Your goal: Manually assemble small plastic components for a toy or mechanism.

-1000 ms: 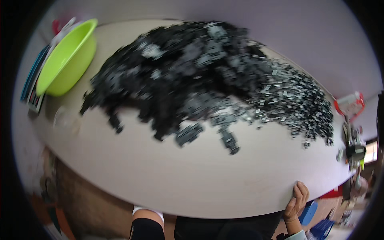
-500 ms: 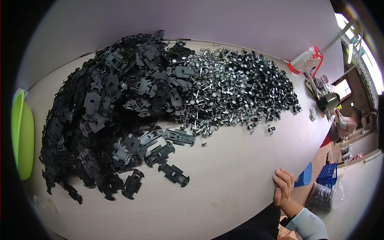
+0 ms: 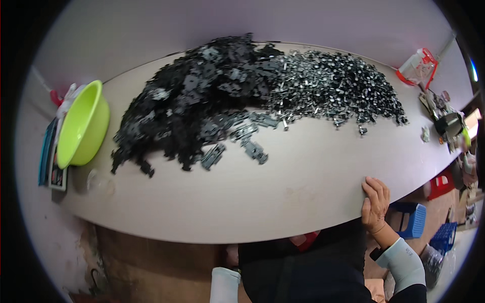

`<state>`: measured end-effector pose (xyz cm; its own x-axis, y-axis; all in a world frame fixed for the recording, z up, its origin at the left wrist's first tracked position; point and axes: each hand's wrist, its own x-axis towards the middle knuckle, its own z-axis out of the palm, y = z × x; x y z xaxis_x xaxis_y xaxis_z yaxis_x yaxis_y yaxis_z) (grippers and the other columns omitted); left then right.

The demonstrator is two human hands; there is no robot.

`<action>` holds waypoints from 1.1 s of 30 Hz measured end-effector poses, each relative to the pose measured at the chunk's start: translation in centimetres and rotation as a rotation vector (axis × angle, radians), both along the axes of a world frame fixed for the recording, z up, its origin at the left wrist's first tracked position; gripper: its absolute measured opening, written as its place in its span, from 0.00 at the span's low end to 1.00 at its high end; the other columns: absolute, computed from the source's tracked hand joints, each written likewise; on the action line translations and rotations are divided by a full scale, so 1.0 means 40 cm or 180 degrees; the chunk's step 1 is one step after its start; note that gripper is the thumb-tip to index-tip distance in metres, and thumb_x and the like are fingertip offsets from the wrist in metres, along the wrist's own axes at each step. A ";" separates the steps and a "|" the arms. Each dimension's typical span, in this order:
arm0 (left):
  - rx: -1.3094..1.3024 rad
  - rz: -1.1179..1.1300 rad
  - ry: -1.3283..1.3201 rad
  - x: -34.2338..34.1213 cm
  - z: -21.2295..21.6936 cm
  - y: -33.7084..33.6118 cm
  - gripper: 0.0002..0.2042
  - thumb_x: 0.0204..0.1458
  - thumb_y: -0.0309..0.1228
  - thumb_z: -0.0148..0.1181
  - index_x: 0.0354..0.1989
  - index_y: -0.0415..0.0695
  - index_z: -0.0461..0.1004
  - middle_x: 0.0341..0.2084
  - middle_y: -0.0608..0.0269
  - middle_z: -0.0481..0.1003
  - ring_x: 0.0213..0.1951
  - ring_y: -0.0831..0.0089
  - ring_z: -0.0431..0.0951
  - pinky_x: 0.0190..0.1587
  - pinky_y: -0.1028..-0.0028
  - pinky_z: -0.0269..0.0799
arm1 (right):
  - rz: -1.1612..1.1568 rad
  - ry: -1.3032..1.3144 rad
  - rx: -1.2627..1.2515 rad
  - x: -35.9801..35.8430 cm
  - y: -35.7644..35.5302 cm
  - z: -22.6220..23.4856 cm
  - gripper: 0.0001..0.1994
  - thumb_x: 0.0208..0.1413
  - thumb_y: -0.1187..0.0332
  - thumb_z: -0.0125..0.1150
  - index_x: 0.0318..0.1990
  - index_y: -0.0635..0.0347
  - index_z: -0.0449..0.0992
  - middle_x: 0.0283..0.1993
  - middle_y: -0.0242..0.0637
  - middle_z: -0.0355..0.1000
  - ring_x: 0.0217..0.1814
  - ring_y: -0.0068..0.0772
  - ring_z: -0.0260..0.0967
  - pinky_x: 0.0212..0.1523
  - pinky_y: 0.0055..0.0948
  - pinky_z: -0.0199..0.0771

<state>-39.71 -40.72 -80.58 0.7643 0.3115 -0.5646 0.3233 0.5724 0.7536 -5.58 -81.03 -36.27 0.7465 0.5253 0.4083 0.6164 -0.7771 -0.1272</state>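
Two hands belong to the person, but only one shows whole: the right hand (image 3: 375, 203) lies palm-down on the near edge of the pale, rounded tabletop (image 3: 283, 202), fingers (image 3: 373, 188) loosely together and curled over the rim, holding nothing. Of the left arm only a light sleeve cuff (image 3: 225, 284) appears at the lower edge, below the table line; the hand itself is out of sight, so I cannot tell whether it is spread or closed.

Nearest to the resting right hand are a few stray dark grey flat plastic clips (image 3: 254, 149) lying loose on bare tabletop — up and to the left of the hand, well apart from it, with clear surface between. Each stray is oblong, and their long axes run slantwise, roughly from upper left to lower right. Behind them spreads the big heap of black flat plastic pieces (image 3: 197, 101), and touching its right flank is a lower, wider heap of small shiny metal parts (image 3: 333, 86), which lies almost straight ahead of the right hand across the table. So the right hand is the nearer one to both the strays and the metal heap — the left sleeve sits further down and off the table.

At the table's left end stands a lime-green plastic basin (image 3: 81, 129), tilted against a stack of flat blue and dark things; a red-and-clear plastic container (image 3: 417, 66) sits at the far right corner.
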 end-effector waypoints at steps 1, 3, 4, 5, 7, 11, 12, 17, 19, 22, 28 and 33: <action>-0.0016 0.0124 0.0038 -0.034 0.015 -0.004 0.20 0.58 0.27 0.54 0.61 0.46 0.68 0.53 0.53 0.74 0.51 0.60 0.77 0.52 0.61 0.72 | -0.0016 -0.0025 -0.0015 0.000 -0.005 0.002 0.20 0.48 0.70 0.48 0.50 0.67 0.74 0.58 0.49 0.69 0.60 0.55 0.63 0.62 0.48 0.60; -0.0010 0.0313 0.0041 -0.054 0.039 -0.022 0.20 0.58 0.27 0.54 0.61 0.46 0.68 0.53 0.53 0.74 0.50 0.60 0.77 0.52 0.61 0.72 | -0.0058 -0.0095 -0.0053 0.000 -0.017 0.008 0.20 0.50 0.69 0.47 0.51 0.66 0.73 0.59 0.48 0.68 0.61 0.53 0.62 0.63 0.47 0.59; -0.0368 0.0768 0.0798 -0.066 0.071 -0.036 0.21 0.57 0.26 0.55 0.60 0.45 0.68 0.51 0.53 0.75 0.47 0.61 0.79 0.49 0.61 0.73 | 0.0030 -0.0091 -0.0028 -0.003 -0.019 0.005 0.20 0.50 0.69 0.47 0.51 0.66 0.73 0.59 0.48 0.68 0.61 0.53 0.62 0.63 0.47 0.59; -0.0750 0.1225 0.1540 -0.075 0.103 -0.051 0.21 0.57 0.26 0.55 0.60 0.44 0.67 0.49 0.53 0.77 0.43 0.63 0.80 0.46 0.60 0.74 | -0.0038 -0.0082 -0.0047 -0.004 -0.020 0.004 0.20 0.52 0.69 0.47 0.51 0.67 0.73 0.59 0.48 0.68 0.61 0.53 0.62 0.63 0.48 0.59; -0.0472 0.1404 0.1556 -0.051 0.264 -0.116 0.19 0.57 0.25 0.53 0.58 0.41 0.68 0.46 0.52 0.77 0.40 0.63 0.80 0.43 0.63 0.75 | -0.0099 -0.0034 -0.0080 -0.005 -0.025 -0.002 0.20 0.55 0.68 0.46 0.52 0.67 0.73 0.60 0.47 0.67 0.63 0.53 0.61 0.64 0.48 0.57; 0.0285 0.1702 0.1948 -0.029 0.480 -0.154 0.14 0.57 0.22 0.46 0.49 0.32 0.73 0.38 0.53 0.78 0.35 0.66 0.79 0.37 0.71 0.75 | -0.0042 -0.0140 -0.0101 0.000 -0.027 -0.017 0.19 0.56 0.68 0.45 0.53 0.66 0.73 0.61 0.48 0.67 0.65 0.54 0.61 0.65 0.47 0.56; 0.0498 0.1569 0.1869 -0.024 0.530 -0.164 0.14 0.57 0.22 0.45 0.46 0.31 0.74 0.38 0.53 0.78 0.35 0.67 0.79 0.36 0.71 0.74 | 0.0104 -0.0139 -0.0089 0.002 -0.029 -0.017 0.19 0.56 0.68 0.45 0.53 0.66 0.73 0.61 0.48 0.67 0.65 0.54 0.61 0.65 0.47 0.56; 0.0720 0.1536 0.1390 -0.057 0.448 -0.181 0.13 0.54 0.23 0.50 0.45 0.31 0.74 0.35 0.54 0.78 0.34 0.65 0.79 0.33 0.66 0.72 | 0.0392 -0.0055 -0.0078 0.014 -0.024 0.021 0.15 0.55 0.73 0.51 0.49 0.68 0.73 0.54 0.50 0.70 0.58 0.54 0.65 0.59 0.45 0.63; 0.0962 0.1323 0.1489 -0.060 0.376 -0.192 0.14 0.51 0.26 0.55 0.44 0.30 0.74 0.35 0.50 0.78 0.35 0.61 0.79 0.35 0.64 0.72 | 0.0603 0.0104 0.0004 0.046 -0.034 0.044 0.10 0.54 0.75 0.55 0.44 0.67 0.73 0.47 0.50 0.70 0.51 0.53 0.67 0.53 0.44 0.67; 0.1340 0.0770 0.1642 -0.033 0.363 -0.204 0.18 0.48 0.31 0.59 0.43 0.28 0.75 0.39 0.41 0.78 0.43 0.52 0.79 0.43 0.61 0.73 | 0.0865 0.0478 0.0079 0.123 -0.033 0.064 0.02 0.57 0.76 0.56 0.35 0.65 0.72 0.34 0.45 0.69 0.37 0.47 0.69 0.39 0.39 0.69; 0.1839 0.0207 0.1539 -0.040 0.401 -0.296 0.20 0.52 0.35 0.59 0.50 0.36 0.75 0.42 0.40 0.78 0.47 0.52 0.79 0.48 0.62 0.73 | 0.1711 0.0340 0.0554 0.210 0.160 0.122 0.01 0.58 0.78 0.56 0.34 0.65 0.73 0.28 0.42 0.68 0.28 0.38 0.66 0.32 0.34 0.67; 0.1734 0.0110 0.1475 -0.056 0.506 -0.359 0.16 0.62 0.36 0.49 0.48 0.39 0.76 0.44 0.44 0.78 0.50 0.51 0.77 0.51 0.60 0.70 | 0.2527 0.0285 0.0132 0.214 0.291 0.097 0.01 0.55 0.78 0.60 0.34 0.65 0.75 0.24 0.39 0.68 0.23 0.36 0.65 0.27 0.33 0.65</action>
